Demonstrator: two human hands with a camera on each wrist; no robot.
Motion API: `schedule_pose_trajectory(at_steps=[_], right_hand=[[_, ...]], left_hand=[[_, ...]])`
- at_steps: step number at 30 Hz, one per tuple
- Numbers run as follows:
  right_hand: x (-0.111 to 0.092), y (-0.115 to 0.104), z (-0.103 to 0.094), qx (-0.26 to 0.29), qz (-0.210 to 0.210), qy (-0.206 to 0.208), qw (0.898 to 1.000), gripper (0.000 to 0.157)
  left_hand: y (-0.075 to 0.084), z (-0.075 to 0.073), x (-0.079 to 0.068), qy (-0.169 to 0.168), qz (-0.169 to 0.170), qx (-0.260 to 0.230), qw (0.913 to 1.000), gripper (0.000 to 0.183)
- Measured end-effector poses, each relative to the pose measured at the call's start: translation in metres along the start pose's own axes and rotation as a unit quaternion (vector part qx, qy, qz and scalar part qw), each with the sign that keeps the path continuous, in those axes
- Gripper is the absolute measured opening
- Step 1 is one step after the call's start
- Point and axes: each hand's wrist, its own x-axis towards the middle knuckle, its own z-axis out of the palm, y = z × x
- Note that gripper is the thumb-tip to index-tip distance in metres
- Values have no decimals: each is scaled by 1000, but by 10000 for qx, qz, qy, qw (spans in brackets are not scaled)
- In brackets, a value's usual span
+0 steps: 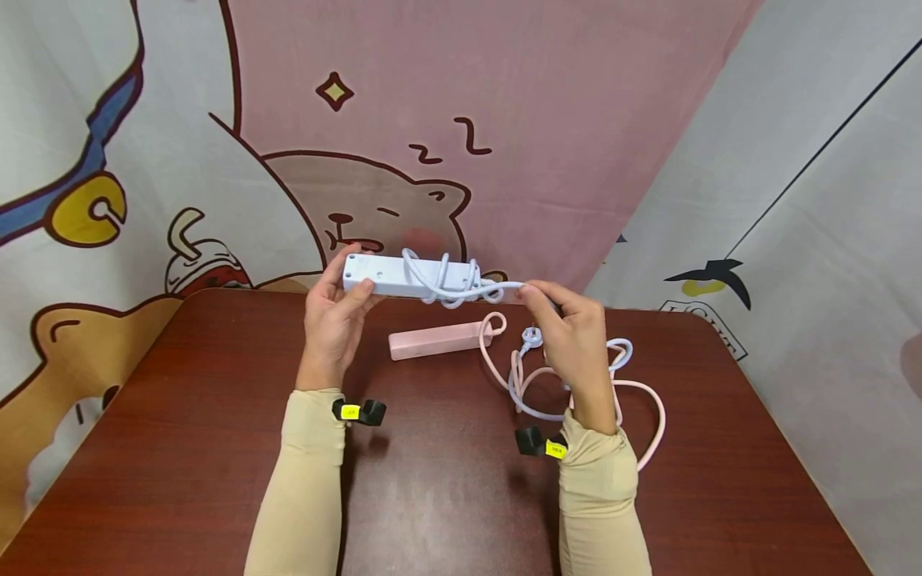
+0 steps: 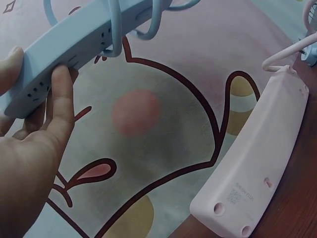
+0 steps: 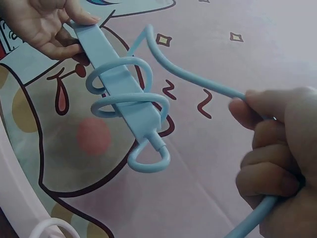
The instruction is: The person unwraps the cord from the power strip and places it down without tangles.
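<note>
Above the table, my left hand (image 1: 334, 320) grips one end of a pale blue power strip (image 1: 385, 276), thumb on one face and fingers on the other. Its cord (image 3: 193, 77) loops loosely a few times around the strip's other half. My right hand (image 1: 576, 328) holds that cord off to the right, with the thumb and index finger pinching it and the other fingers curled round it. Between hand and strip the cord runs nearly straight in the head view. The blue plug (image 1: 531, 337) lies on the table beside the right hand.
On the brown table (image 1: 432, 496), a pink power strip (image 1: 435, 342) lies below the raised one. Its pink cord (image 1: 659, 416) spreads to the right, tangled with blue cord under my right arm. A printed cloth (image 1: 540, 120) hangs behind the table.
</note>
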Motion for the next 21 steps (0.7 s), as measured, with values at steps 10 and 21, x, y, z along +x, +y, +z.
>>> schedule_pose_trajectory(at_steps=[10, 21], right_hand=[[3, 1, -2, -40, 438, 969, 9943, 27], [6, 4, -4, -242, 745, 1393, 9871, 30]], left_hand=[[-1, -3, -2, -614, -90, -139, 9980, 60], [-3, -4, -3, -1081, 61, -482, 9930, 49]])
